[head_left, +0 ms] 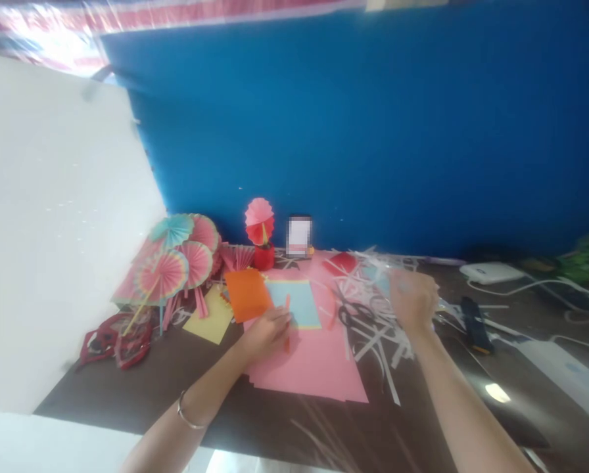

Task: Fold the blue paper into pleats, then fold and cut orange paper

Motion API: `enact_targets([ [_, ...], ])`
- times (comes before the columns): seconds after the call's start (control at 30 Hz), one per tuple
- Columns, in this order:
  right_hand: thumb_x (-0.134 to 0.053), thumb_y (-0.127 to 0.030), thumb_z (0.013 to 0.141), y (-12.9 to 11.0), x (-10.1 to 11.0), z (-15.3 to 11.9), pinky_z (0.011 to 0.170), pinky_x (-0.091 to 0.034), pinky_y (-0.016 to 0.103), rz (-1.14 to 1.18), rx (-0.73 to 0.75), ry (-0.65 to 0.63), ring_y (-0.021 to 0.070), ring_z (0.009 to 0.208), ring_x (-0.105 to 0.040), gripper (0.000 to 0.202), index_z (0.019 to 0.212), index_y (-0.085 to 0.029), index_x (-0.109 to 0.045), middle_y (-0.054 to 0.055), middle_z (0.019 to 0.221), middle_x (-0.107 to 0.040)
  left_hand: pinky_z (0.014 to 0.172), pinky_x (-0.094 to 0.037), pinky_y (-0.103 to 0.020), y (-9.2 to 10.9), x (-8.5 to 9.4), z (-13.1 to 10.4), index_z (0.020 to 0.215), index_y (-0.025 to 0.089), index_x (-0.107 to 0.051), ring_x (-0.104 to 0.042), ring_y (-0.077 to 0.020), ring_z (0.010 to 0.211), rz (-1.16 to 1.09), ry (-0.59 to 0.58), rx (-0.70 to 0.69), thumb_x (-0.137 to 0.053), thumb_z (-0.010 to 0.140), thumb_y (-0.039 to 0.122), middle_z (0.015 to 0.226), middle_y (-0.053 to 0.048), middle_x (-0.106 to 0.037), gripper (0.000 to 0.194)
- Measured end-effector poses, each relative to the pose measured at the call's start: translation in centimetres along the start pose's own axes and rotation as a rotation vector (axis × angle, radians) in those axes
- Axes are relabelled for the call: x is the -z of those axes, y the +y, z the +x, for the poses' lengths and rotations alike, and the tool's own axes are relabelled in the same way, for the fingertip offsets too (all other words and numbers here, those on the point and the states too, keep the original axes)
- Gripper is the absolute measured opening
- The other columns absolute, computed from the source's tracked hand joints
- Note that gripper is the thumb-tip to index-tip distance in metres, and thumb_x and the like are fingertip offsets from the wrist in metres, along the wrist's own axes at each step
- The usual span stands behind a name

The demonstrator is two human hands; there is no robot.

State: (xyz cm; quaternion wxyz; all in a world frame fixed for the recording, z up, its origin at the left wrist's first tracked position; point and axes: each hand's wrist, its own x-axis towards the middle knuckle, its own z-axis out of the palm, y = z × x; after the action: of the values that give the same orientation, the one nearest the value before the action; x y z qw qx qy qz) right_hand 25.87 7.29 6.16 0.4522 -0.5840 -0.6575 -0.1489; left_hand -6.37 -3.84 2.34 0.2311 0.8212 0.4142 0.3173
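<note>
My left hand (269,334) is closed on a narrow orange paper strip (287,303). It rests at the left edge of a light blue sheet (303,303) with yellow top and bottom edges. That sheet lies on large pink paper (307,371). My right hand (415,299) is slightly blurred, its fingers curled, above the right side of a heap of white paper strips (376,338). Something shiny and clear shows by its fingers, but I cannot make out what it holds. Black scissors (351,314) lie among the strips, left of my right hand.
Folded paper fans (161,272) crowd the left, near red scissors-like handles or ribbon (134,345). Orange paper (248,295) and yellow paper (210,318) lie beside the pink. A red pot (263,256) holds a fan. A black cutter (476,325) and white cabled device (492,272) sit right.
</note>
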Motion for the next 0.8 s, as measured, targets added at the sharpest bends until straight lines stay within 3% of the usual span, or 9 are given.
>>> enact_targets([
  [0.07, -0.051, -0.035, 0.077, -0.2, -0.2, -0.5, 0.082, -0.045, 0.041, 0.125, -0.133, 0.030, 0.0256, 0.086, -0.062, 0.027, 0.086, -0.015, -0.066, 0.013, 0.087, -0.068, 0.101, -0.036, -0.036, 0.4, 0.3, 0.0, 0.107, 0.021, -0.058, -0.049, -0.0211, 0.115, 0.017, 0.005, 0.022, -0.040, 0.087, 0.022, 0.115, -0.009, -0.059, 0.026],
  [0.2, -0.058, -0.036, 0.070, -1.0, -0.4, -1.6, 0.065, -0.050, 0.035, 0.398, -0.581, 0.067, 0.0224, 0.070, -0.064, 0.034, 0.095, -0.014, -0.065, 0.010, 0.081, -0.068, 0.099, -0.039, -0.035, 0.5, 0.6, 0.1, 0.110, 0.020, -0.058, -0.049, -0.0208, 0.117, 0.048, 0.038, 0.072, -0.038, 0.089, 0.024, 0.118, -0.010, -0.059, 0.030],
  [0.27, -0.061, -0.037, 0.068, -1.4, -0.4, -2.2, 0.063, -0.050, 0.033, 0.488, -0.689, 0.101, 0.0215, 0.069, -0.064, 0.037, 0.096, -0.013, -0.065, 0.009, 0.081, -0.068, 0.099, -0.040, -0.036, 0.4, 0.6, 0.3, 0.110, 0.018, -0.058, -0.050, -0.0218, 0.116, 0.060, 0.087, 0.110, -0.039, 0.088, 0.026, 0.117, -0.010, -0.059, 0.030],
  [0.47, -0.059, -0.041, 0.071, -2.0, -0.5, -4.9, 0.078, -0.048, 0.039, 0.445, -0.445, 0.063, 0.0239, 0.086, -0.062, 0.036, 0.093, -0.013, -0.065, 0.011, 0.093, -0.068, 0.092, -0.044, -0.037, 1.7, 0.3, 2.7, 0.112, 0.017, -0.057, -0.056, -0.0232, 0.105, 0.072, 0.067, 0.213, -0.041, 0.086, 0.026, 0.113, -0.010, -0.061, 0.032],
  [0.57, -0.055, -0.040, 0.076, -2.5, -0.5, -6.0, 0.080, -0.048, 0.041, 0.397, -0.275, 0.025, 0.0245, 0.087, -0.062, 0.029, 0.089, -0.016, -0.067, 0.011, 0.092, -0.068, 0.081, -0.048, -0.034, 3.4, -0.7, 6.5, 0.118, 0.019, -0.054, -0.061, -0.0196, 0.087, -0.016, 0.033, 0.201, -0.047, 0.082, 0.029, 0.110, -0.009, -0.061, 0.038],
  [0.63, -0.053, -0.038, 0.079, -2.9, -0.3, -6.4, 0.082, -0.048, 0.041, 0.384, -0.158, 0.017, 0.0241, 0.088, -0.063, 0.024, 0.084, -0.019, -0.068, 0.009, 0.089, -0.069, 0.074, -0.049, -0.031, 4.5, -2.0, 9.8, 0.122, 0.020, -0.050, -0.060, -0.0142, 0.072, -0.120, 0.105, 0.226, -0.052, 0.079, 0.032, 0.115, -0.009, -0.058, 0.044],
  [0.7, -0.051, -0.035, 0.081, -3.2, 0.0, -6.6, 0.082, -0.048, 0.040, 0.390, -0.072, 0.019, 0.0230, 0.087, -0.063, 0.022, 0.082, -0.021, -0.068, 0.007, 0.087, -0.070, 0.071, -0.049, -0.028, 5.1, -3.7, 13.0, 0.124, 0.022, -0.049, -0.059, -0.0122, 0.069, -0.257, 0.122, 0.201, -0.055, 0.078, 0.032, 0.119, -0.009, -0.056, 0.048],
  [0.73, -0.050, -0.034, 0.082, -3.3, 0.1, -6.6, 0.080, -0.049, 0.040, 0.404, -0.039, 0.015, 0.0225, 0.085, -0.064, 0.022, 0.082, -0.022, -0.068, 0.007, 0.085, -0.070, 0.070, -0.049, -0.026, 5.2, -4.5, 14.3, 0.121, 0.021, -0.052, -0.059, -0.0124, 0.071, -0.327, 0.112, 0.182, -0.056, 0.077, 0.032, 0.116, -0.008, -0.058, 0.046],
  [0.8, -0.051, -0.032, 0.082, -3.4, 0.4, -6.6, 0.079, -0.050, 0.039, 0.407, -0.014, 0.017, 0.0217, 0.083, -0.065, 0.020, 0.083, -0.022, -0.068, 0.006, 0.085, -0.071, 0.064, -0.048, -0.023, 5.0, -6.0, 16.2, 0.103, 0.018, -0.064, -0.060, -0.0126, 0.066, -0.488, 0.017, 0.209, -0.060, 0.074, 0.032, 0.090, -0.005, -0.067, 0.032],
])
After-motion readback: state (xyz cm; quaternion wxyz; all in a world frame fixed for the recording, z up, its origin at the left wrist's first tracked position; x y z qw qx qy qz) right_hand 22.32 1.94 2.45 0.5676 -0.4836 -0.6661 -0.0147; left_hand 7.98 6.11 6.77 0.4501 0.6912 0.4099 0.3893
